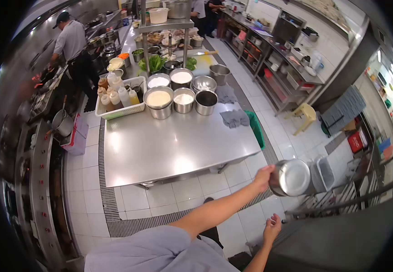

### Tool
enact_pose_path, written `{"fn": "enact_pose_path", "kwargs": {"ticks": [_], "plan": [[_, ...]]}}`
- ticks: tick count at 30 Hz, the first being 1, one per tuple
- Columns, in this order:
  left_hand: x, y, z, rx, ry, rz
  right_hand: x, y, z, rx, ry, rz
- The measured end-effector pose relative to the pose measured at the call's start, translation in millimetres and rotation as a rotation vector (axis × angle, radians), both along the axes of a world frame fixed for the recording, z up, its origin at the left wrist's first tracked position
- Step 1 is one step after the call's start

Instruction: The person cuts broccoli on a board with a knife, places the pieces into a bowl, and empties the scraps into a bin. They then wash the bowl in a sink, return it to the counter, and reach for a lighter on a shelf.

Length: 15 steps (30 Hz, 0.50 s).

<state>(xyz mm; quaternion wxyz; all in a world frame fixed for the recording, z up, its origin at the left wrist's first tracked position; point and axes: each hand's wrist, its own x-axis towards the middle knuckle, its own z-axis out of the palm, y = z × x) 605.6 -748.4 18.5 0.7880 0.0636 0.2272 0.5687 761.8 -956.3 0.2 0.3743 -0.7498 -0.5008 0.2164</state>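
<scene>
My left hand [264, 177] is closed on the side of a round metal pot [295, 177], held out at the right over the floor. The pot is tipped, with a round silvery face toward me. Lower down, my right hand [272, 226] hangs free with its fingers loosely bent and apart, holding nothing. On the steel table [173, 140] stand metal pots with pale contents [158, 98], a pot with dark contents [206, 99] and a pale basket [121, 111] of squeeze bottles. Two grey cloths [235, 119] lie at the table's right edge.
A co-worker [71, 43] stands by the stoves at the left. More people are at the back. A yellow stool [304, 115], a red crate [355, 142] and a clear bin [324, 172] are at the right. A green bin [256, 129] sits beside the table.
</scene>
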Motion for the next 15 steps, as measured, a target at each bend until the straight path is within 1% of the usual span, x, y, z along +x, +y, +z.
{"fn": "enact_pose_path", "kwargs": {"ticks": [1,2,3,4,5,6,8,9,10,11,12,14,15], "plan": [[-20.8,21.9,-5.0,-0.024,0.032,0.107,-5.7,28.7,-7.0,-0.011,0.013,0.080],[-35.8,47.4,-28.6,-0.077,0.086,0.206,-10.3,57.8,-17.5,-0.002,0.001,0.162],[-59.2,59.5,-34.6,-0.123,0.162,0.280,-17.0,84.8,-24.5,-0.004,-0.001,0.189],[-78.9,76.0,-59.3,-0.207,0.180,0.299,-24.7,111.7,-29.5,-0.001,-0.010,0.280],[-101.3,76.1,-53.2,-0.280,0.143,0.355,-27.9,141.9,-33.8,0.005,-0.019,0.373],[-116.3,84.2,-66.3,-0.424,0.223,0.438,-30.0,170.0,-40.4,0.041,-0.082,0.449],[-141.8,83.7,-54.6,-0.583,0.212,0.457,-38.0,215.6,-43.0,0.041,-0.091,0.491],[-146.3,89.9,-49.0,-0.589,0.207,0.470,-43.8,245.5,-37.0,0.064,-0.110,0.524],[-151.7,96.9,-44.5,-0.521,0.205,0.477,-56.3,268.5,-22.4,0.014,-0.063,0.494],[-159.0,100.1,-41.1,-0.455,0.207,0.481,-62.7,294.2,-21.4,0.008,-0.057,0.505],[-169.7,102.8,-29.0,-0.464,0.209,0.491,-65.9,321.3,-24.4,0.034,-0.072,0.545],[-190.6,104.6,-0.7,-0.142,0.458,0.513,-79.1,373.0,-27.7,0.090,-0.068,0.623],[-203.6,100.2,23.5,-0.159,0.455,0.523,-93.8,398.6,-23.3,0.121,-0.047,0.658]]}}
